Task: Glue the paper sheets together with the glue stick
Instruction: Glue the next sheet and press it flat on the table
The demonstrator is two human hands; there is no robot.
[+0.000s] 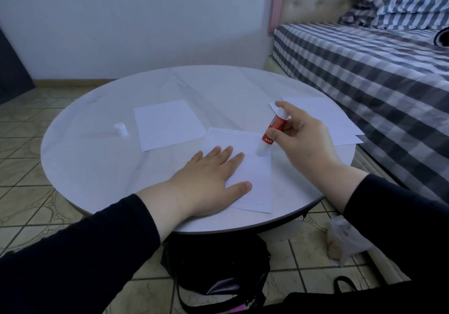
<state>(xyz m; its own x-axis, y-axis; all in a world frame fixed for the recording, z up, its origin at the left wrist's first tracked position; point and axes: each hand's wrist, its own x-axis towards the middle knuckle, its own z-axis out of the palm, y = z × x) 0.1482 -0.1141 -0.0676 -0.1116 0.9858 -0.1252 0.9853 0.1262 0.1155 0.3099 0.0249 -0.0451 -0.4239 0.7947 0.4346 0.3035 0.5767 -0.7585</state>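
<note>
Here, a round white table [102, 158] is seen from above, with several paper sheets laid on it. The nearest sheet [252, 175] is pinned flat by the left hand [209, 180], whose fingers are stretched out straight and spread, the palm lying partly on the paper and partly on the table surface. The glue stick [273, 129], red-bodied with white ends, is held tilted by the right hand [301, 139]; it is pinched between the thumb and curled fingers, the forefinger being set on its upper end. Its lower white tip is brought down onto the upper right part of the nearest sheet, though whether glue is actually touching the paper cannot be told because of blur.

A second sheet [167, 124] is laid flat just beyond the first, toward the left, their corners close together or slightly overlapped. Further sheets [340, 124] are stacked at the right edge of the table, behind the right hand. A small white cap [120, 129] is stood on the table left of the second sheet, well apart from the glue stick.

A bed [376, 71] covered in grey-and-white checked fabric is seen to the right, and a dark bag [218, 265] is placed on the tiled floor [36, 119] under the table's near edge.
</note>
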